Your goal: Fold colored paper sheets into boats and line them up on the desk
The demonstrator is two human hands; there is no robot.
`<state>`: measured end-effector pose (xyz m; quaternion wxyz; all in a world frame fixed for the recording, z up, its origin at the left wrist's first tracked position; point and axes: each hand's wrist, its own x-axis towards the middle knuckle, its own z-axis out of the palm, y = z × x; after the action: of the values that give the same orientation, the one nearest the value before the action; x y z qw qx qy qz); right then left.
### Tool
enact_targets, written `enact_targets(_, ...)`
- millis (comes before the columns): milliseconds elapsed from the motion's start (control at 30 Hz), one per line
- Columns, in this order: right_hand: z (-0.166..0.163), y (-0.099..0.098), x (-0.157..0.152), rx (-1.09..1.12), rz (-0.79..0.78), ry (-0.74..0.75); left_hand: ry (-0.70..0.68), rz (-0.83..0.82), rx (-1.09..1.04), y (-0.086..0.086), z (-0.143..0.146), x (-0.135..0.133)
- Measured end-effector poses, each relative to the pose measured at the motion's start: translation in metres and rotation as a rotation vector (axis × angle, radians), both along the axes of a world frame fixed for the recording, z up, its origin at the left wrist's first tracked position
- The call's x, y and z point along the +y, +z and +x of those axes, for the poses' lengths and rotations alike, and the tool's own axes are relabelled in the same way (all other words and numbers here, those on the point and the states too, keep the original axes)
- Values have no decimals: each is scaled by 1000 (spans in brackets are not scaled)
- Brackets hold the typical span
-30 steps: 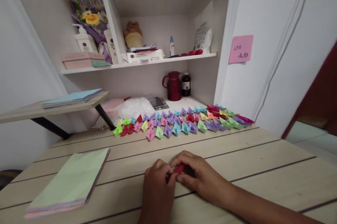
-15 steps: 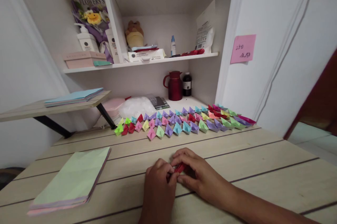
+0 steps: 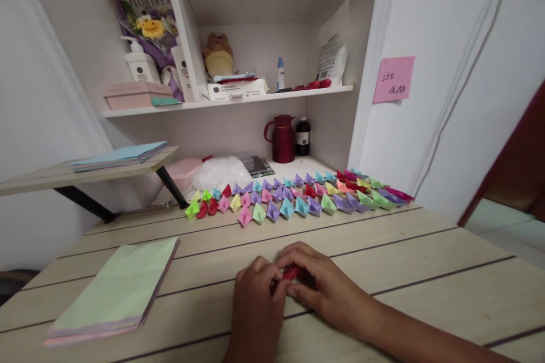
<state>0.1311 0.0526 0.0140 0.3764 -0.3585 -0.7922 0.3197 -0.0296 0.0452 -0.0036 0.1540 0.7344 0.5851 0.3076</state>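
Observation:
Between my two hands is a small piece of folded red paper (image 3: 291,272), mostly covered by the fingers. My left hand (image 3: 260,289) grips its near left side, thumb and fingers pinched together. From the right, my right hand (image 3: 313,278) curls round the other side of the same paper with thumb and fingers closed on it. Both hands rest low over the wooden table (image 3: 383,263). Beyond them stand several rows of small folded paper boats (image 3: 287,208) in purple, blue, green, pink, red and yellow.
A stack of green-topped paper sheets (image 3: 119,283) lies to the left. On a raised shelf (image 3: 170,155) sits a stack of blue-topped paper (image 3: 121,155). Behind the boats are a clear plastic bag (image 3: 223,172), a red jug (image 3: 283,138) and a dark bottle (image 3: 302,137).
The red paper seems to have tilted slightly between the fingers. Both hands keep almost the same place and grip; the boats and paper stacks have not moved.

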Motion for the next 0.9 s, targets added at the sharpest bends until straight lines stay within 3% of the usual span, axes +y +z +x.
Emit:
enact_targets(733, 0, -1, -1, 22, -26, -1, 7, 17, 16, 1, 1, 0)
enact_targets(900, 3, -1, 0, 17, 4, -83, 16, 37, 46, 3, 2, -4)
